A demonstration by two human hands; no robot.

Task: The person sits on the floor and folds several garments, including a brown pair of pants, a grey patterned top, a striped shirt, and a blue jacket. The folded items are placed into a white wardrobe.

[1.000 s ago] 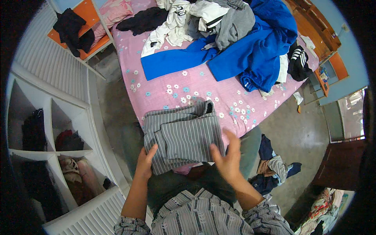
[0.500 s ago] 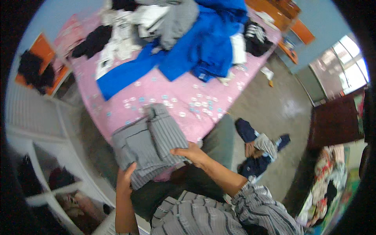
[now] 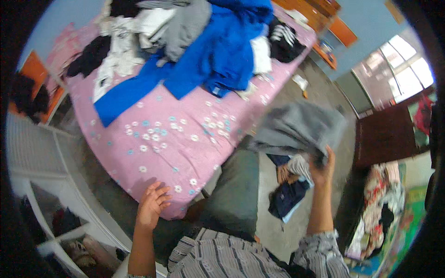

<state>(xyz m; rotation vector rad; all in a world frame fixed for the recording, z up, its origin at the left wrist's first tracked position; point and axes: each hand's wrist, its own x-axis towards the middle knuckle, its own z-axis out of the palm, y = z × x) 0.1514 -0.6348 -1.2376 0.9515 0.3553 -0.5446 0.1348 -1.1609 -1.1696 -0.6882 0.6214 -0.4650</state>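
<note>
Out to the right, over the floor, my right hand [image 3: 323, 167] grips the edge of a grey ribbed garment [image 3: 299, 127]. The cloth is blurred by motion and stretches away from the hand toward the bed; its exact kind cannot be made out. My left hand [image 3: 154, 202] is empty, fingers apart, just above the near corner of the bed's pink flowered sheet [image 3: 160, 162]. Below the grey garment, a small heap of dark blue and striped clothes [image 3: 289, 194] lies on the floor.
Blue clothing [image 3: 204, 65] and a grey garment [image 3: 187, 34] are piled on the bed's far half, with white and black pieces around them. White open shelving [image 3: 48, 194] stands at the left. More clothes [image 3: 380, 208] are heaped at the right, near a dark brown cabinet [image 3: 382, 141].
The grey garment, held folded by both hands over the bed, has swung right and come loose in my right hand. My left hand has let go of it.
</note>
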